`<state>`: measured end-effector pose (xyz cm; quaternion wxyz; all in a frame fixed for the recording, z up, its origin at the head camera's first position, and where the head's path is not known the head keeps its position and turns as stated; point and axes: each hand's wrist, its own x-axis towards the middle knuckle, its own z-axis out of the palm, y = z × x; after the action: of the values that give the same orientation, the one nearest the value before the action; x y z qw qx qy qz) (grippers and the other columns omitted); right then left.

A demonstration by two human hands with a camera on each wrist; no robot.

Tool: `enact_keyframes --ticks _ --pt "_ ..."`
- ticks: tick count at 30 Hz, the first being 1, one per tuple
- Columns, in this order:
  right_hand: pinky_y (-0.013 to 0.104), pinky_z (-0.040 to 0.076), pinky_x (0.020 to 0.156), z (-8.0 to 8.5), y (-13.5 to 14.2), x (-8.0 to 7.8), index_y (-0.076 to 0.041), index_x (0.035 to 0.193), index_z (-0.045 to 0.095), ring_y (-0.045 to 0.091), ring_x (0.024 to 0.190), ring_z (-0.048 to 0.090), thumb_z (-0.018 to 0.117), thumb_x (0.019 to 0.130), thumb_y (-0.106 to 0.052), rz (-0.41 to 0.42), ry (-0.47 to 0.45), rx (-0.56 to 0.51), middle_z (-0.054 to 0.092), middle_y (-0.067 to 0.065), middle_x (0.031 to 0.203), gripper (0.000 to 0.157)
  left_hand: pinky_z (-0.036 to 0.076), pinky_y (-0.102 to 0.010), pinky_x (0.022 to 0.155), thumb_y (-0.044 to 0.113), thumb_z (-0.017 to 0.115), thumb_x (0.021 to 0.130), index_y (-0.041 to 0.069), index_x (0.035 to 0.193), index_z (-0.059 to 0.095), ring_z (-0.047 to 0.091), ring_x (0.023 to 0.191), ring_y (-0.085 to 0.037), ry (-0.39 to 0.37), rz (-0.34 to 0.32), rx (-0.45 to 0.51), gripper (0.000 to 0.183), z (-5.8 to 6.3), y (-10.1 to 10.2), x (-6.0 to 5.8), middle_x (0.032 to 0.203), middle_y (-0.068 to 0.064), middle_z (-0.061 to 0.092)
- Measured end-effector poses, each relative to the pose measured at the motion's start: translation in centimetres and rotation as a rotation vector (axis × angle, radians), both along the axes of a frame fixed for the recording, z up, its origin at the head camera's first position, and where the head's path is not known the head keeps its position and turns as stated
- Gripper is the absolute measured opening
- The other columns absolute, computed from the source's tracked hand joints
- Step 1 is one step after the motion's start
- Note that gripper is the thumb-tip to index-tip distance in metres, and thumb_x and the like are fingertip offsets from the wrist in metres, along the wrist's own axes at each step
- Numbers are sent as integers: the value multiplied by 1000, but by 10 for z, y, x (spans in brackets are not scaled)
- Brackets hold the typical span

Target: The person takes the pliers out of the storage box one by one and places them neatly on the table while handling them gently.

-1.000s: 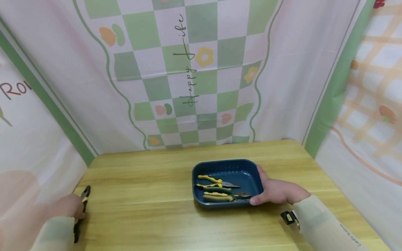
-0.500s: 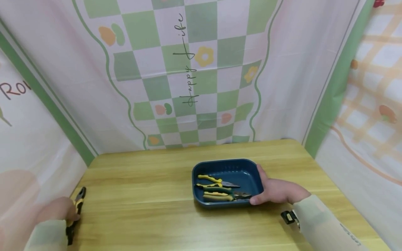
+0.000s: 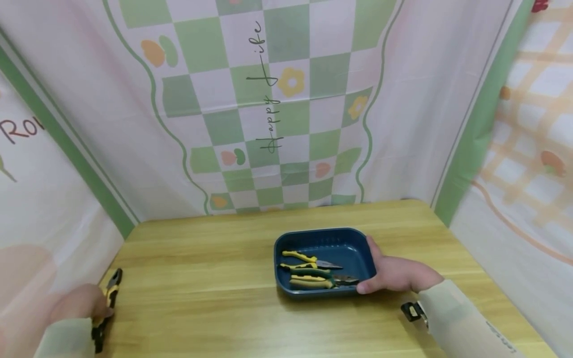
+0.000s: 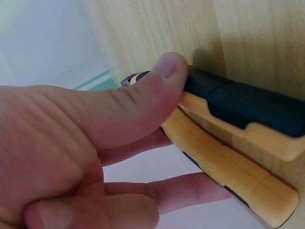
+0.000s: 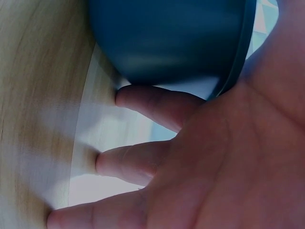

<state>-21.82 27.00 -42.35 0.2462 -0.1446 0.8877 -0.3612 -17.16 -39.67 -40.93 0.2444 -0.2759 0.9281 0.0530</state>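
At the table's left edge, my left hand point(image 3: 82, 303) holds pliers point(image 3: 113, 286) with black and yellow-orange handles. In the left wrist view the thumb presses on the black-backed handle point(image 4: 248, 105), and fingers lie beneath the yellow handle point(image 4: 233, 169). My right hand point(image 3: 396, 272) rests against the right end of a dark blue rectangular tray point(image 3: 329, 294), thumb at its near corner. The right wrist view shows straight fingers point(image 5: 152, 102) reaching down to the table beside the tray's wall. Inside the tray lie yellow-handled long-nose pliers point(image 3: 309, 259) and pliers with green and yellow handles point(image 3: 313, 282).
Both hands work over a wood-grain table point(image 3: 201, 283). A checked green and white cloth point(image 3: 291, 124) hangs behind it, with more printed cloth at either side. A black buckle on a strap point(image 3: 413, 312) hangs by the right sleeve.
My left hand has shifted slightly left and toward me, carrying the pliers with it. The right hand and the tray have stayed where they were.
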Motion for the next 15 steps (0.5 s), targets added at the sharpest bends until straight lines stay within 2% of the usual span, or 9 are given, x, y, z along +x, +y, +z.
enact_keyframes --ticks 10,15 --pt "61 29 106 0 2 2 4 148 -26 43 122 46 85 79 -41 -7 5 10 18 49 145 139 45 -62 87 34 76 88 -13 105 60 57 97 -46 -14 -23 -29 53 -9 0 -6 103 -36 56" --pt "60 30 106 0 0 2 3 149 -25 42 121 48 85 78 -42 -6 12 22 16 48 147 139 45 -61 86 30 76 88 -10 101 61 54 91 -40 -28 -14 -42 45 -10 2 -6 93 -27 56"
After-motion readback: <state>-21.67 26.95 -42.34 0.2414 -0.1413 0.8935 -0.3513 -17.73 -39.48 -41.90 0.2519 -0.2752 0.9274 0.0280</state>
